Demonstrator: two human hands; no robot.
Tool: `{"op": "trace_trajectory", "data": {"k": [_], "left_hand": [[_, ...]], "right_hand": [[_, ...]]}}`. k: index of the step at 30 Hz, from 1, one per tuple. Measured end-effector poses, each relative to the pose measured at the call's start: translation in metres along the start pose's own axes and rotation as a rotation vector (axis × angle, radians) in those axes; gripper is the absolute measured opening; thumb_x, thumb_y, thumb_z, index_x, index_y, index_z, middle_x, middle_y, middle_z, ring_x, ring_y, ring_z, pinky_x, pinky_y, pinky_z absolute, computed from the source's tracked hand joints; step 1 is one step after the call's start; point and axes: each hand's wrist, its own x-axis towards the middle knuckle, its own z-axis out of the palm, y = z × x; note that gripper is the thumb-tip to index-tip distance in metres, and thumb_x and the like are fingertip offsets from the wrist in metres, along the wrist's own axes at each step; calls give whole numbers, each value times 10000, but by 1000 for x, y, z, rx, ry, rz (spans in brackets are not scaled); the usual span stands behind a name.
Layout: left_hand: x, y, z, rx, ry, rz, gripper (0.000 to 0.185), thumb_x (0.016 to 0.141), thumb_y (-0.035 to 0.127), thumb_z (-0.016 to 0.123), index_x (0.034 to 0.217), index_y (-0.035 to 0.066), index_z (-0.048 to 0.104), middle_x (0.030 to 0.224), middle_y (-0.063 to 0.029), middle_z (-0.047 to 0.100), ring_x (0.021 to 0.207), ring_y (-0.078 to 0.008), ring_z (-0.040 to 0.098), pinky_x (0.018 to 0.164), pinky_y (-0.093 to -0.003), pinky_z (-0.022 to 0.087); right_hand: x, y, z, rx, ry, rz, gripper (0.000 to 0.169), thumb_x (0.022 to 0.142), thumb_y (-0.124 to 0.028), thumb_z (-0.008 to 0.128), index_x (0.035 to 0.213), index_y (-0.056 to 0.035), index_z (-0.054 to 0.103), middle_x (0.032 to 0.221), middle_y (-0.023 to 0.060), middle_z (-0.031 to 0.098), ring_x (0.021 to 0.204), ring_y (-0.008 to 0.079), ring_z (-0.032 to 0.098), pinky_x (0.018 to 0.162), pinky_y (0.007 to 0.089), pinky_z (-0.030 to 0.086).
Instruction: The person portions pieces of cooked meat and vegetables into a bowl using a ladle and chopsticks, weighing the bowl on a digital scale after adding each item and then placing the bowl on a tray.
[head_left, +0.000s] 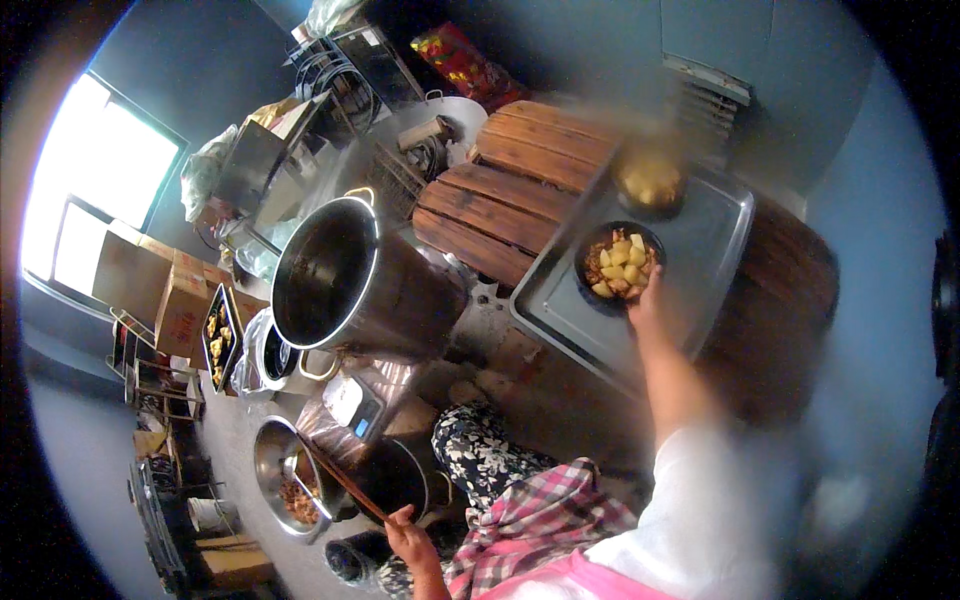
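My right hand (646, 304) grips the near rim of a black bowl (600, 301), which holds diced potato chunks over brown meat pieces. The bowl rests on, or just above, a rectangular metal tray (686, 247). Farther back on that tray stands a second bowl (651, 180) with yellow chunks, blurred by a smear on the lens. My left hand (409, 536) holds long brown wooden chopsticks (349, 484) by one end. They point toward a steel basin (274, 457) with brown meat pieces (298, 502) and a metal utensil (304, 480) in it.
Slatted wooden tabletops (487, 217) support the tray. A tall, dark-insided stockpot (326, 274) stands left of them. Near my legs are a kitchen scale (364, 412) and a dark pot (397, 472). A tray of yellow food pieces (217, 337) is by cardboard boxes (180, 307).
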Motion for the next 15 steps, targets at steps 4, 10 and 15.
{"op": "trace_trajectory", "data": {"k": [4, 10, 15], "left_hand": [[-3, -15, 0, -27, 25, -31, 304, 929, 296, 428, 863, 23, 545, 807, -46, 571, 682, -104, 471, 642, -254, 373], [-7, -15, 4, -93, 1, -161, 278, 918, 249, 449, 863, -3, 554, 806, -63, 556, 758, -149, 499, 716, -282, 392], [-8, -25, 2, -85, 5, -99, 307, 923, 282, 447, 845, 3, 548, 796, -59, 555, 750, -150, 497, 714, -285, 393]], "right_hand": [[-42, -19, 26, -180, 136, 130, 601, 888, -550, 323, 1347, -166, 272, 1397, 88, 283, 1243, 297, 340, 981, 504, 306], [-47, -11, -2, -172, 44, 224, 590, 887, -549, 332, 1307, -135, 320, 1292, 102, 407, 1089, 320, 466, 888, 505, 395], [-32, 11, -6, -23, -115, 262, 629, 871, -568, 354, 1351, -172, 256, 1360, 110, 297, 1206, 283, 353, 980, 429, 347]]}}
